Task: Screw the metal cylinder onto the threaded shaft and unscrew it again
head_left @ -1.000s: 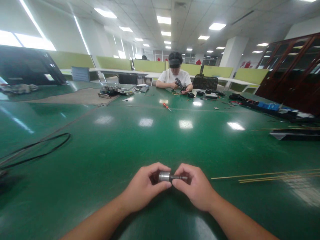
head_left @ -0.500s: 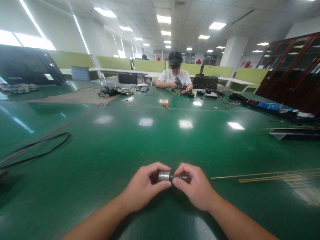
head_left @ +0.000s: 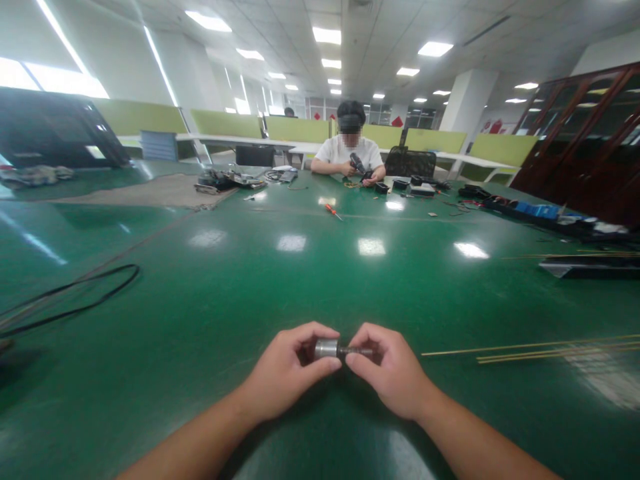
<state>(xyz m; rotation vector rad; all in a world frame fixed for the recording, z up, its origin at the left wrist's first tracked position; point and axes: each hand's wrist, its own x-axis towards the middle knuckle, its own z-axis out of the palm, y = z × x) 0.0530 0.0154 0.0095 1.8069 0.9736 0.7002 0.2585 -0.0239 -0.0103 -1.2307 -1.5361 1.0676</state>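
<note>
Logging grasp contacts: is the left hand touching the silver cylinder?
Touching: the head view shows the left hand pinching the silver cylinder between thumb and fingers.

Black cable [head_left: 93, 307], apparently a screwdriver [head_left: 331, 210]

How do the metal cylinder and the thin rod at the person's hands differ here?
The metal cylinder is thick and stubby, while the thin rod is much narrower. The metal cylinder looks bright silver; the thin rod looks darker. The left hand holds the metal cylinder, while the right hand holds the thin rod. Both lie roughly in line, end towards end; the picture is too soft to show whether they are joined.
</note>
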